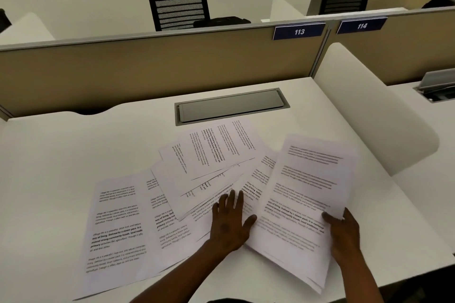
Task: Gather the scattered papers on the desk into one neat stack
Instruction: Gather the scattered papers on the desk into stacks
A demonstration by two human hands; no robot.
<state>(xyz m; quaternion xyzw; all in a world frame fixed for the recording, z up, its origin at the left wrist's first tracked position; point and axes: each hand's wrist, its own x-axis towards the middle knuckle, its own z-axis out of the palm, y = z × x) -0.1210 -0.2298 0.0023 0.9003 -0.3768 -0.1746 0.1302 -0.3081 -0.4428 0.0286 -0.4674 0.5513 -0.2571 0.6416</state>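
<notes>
White table point(73, 155) under a beige partition carries the printed papers point(209, 155), fanned and overlapping at centre. My left hand point(230, 224) lies flat on them, fingers spread. My right hand point(343, 233) pinches a small stack point(305, 192) at its right edge, tilted over the rest.

Two hands work at one white desk point(73, 179). The printed sheets point(209, 152) overlap too much for an exact count. Beyond the divider stand two black chairs point(179, 8), and two numbered blue signs point(299, 31) hang.
</notes>
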